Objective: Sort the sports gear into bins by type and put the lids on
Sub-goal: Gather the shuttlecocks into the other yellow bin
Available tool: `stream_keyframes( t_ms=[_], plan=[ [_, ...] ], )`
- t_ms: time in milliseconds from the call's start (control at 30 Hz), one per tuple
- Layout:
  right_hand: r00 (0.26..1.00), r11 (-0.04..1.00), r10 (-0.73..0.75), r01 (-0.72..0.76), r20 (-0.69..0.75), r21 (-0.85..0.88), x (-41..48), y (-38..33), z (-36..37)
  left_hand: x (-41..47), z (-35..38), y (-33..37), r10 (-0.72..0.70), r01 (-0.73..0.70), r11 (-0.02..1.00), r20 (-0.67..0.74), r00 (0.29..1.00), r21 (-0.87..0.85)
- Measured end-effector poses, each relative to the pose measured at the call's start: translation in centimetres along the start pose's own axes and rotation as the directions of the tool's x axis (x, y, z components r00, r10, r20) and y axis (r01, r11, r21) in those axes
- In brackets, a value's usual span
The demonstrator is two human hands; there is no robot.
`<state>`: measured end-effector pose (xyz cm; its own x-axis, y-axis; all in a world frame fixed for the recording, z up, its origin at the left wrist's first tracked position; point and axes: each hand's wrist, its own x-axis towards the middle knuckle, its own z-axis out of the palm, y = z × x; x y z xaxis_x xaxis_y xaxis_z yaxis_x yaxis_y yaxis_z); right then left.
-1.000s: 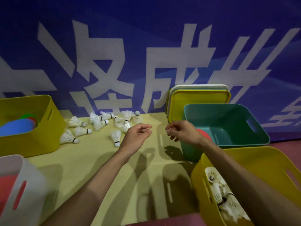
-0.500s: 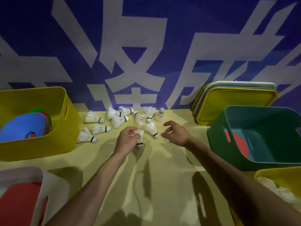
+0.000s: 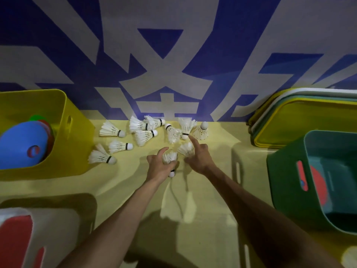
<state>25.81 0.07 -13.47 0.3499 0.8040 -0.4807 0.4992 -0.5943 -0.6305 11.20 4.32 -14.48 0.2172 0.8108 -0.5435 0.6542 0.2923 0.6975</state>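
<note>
Backed by a blue-and-white banner, the yellow tabletop (image 3: 125, 190) is edged at left by a yellow bin (image 3: 65, 120) of discs (image 3: 19, 142). Loose shuttlecocks (image 3: 144, 135) are left unsorted centrally. One shuttlecock (image 3: 170, 157) is clasped in the left hand (image 3: 158, 168), presumably for binning. A second shuttlecock (image 3: 186, 148) is half hidden under the right hand (image 3: 200, 160), so no grip by its fingers can be confirmed. The stacked lids (image 3: 301, 124) are cut off at right.

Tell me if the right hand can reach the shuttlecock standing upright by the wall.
Probably yes. The right hand is close to the upright shuttlecock, its forefinger stretched that way, and nothing lies between. It lies over another shuttlecock, though, so its grip may not be free.
</note>
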Motion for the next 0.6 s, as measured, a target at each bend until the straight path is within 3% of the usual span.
stream_keyframes(
  t_ms=[133, 267, 433, 600],
  plan=[
    [0.996, 0.994, 0.063, -0.057, 0.058, -0.094, 1.6, 0.6, 0.6, 1.8, 0.8, -0.3, -0.040, 0.041, 0.998, -0.037, 0.999, 0.040],
    [0.998, 0.996, 0.058, -0.059, -0.022, -0.069, 1.2, 1.5, 0.9, 2.3, 1.5, -0.9, -0.055, 0.061, 0.996, -0.095, 0.994, 0.061],
    [0.989, 0.991, 0.130, -0.130, -0.072, 0.001, -1.1, 2.6, 0.2, 0.5, 2.0, -0.7, -0.001, -0.001, 1.000, -0.091, 0.996, -0.027],
    [0.974, 0.986, 0.070, -0.034, -0.215, 0.165, -4.4, 2.2, -0.7, -2.0, 1.0, 1.0, 0.042, -0.070, 0.971, -0.124, 0.991, -0.227]
  ],
)
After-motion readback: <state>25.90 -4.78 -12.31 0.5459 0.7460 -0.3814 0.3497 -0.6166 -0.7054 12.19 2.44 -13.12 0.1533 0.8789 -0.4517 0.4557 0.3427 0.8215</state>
